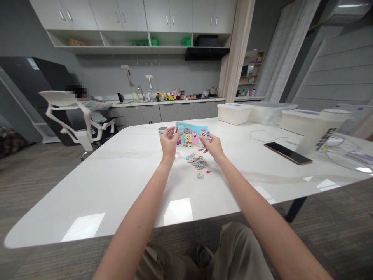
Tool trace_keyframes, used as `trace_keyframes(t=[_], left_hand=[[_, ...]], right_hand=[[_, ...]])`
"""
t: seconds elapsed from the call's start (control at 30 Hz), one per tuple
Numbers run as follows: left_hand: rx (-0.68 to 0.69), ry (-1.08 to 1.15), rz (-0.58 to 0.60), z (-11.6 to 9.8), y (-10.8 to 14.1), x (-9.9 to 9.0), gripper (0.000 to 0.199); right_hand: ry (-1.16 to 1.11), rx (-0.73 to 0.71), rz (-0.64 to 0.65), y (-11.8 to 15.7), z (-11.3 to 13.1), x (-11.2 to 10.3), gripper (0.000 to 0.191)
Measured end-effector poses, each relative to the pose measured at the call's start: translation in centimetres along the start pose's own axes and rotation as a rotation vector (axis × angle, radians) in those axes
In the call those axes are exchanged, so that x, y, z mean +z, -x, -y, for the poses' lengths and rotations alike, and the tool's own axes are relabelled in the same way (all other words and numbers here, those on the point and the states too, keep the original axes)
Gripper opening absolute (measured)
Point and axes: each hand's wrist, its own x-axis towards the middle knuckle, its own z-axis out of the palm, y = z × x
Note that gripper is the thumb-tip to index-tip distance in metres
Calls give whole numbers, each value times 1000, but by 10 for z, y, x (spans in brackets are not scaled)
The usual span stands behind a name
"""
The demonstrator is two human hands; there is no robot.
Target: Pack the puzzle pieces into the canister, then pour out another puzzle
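Note:
A bright picture card (191,136) with cartoon figures on a light blue ground is held up above the table between both hands. My left hand (169,140) grips its left end, thumb on the front. At the right end, my right hand (213,145) pinches the card near a barcode strip. Below the card lies a heap of small jigsaw pieces (198,161) on the white tabletop. A few loose pieces, one of them pale blue (200,176), lie just in front of the heap. Behind my left hand stands a jar with a grey lid (162,130), partly hidden.
On the white table (116,175), a phone (287,153), a white tumbler (323,132) and cables lie to the right. White lidded boxes (234,113) stand at the back right. A person (94,109) sits on a white chair (68,112) by the far counter.

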Motion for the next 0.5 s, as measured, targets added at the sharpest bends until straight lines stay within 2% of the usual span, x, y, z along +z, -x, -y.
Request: trace_keyframes(t=[0.13,0.33,0.5], left_hand=[[-2,-62,73,5,-1,-1,25],[-6,-173,149,20,-3,-7,27],[-11,-230,192,28,-3,-9,23]], right_hand=[[5,-10,35,1,-2,0,43],[74,6,63,3,0,0,40],[71,49,144,8,5,4,32]])
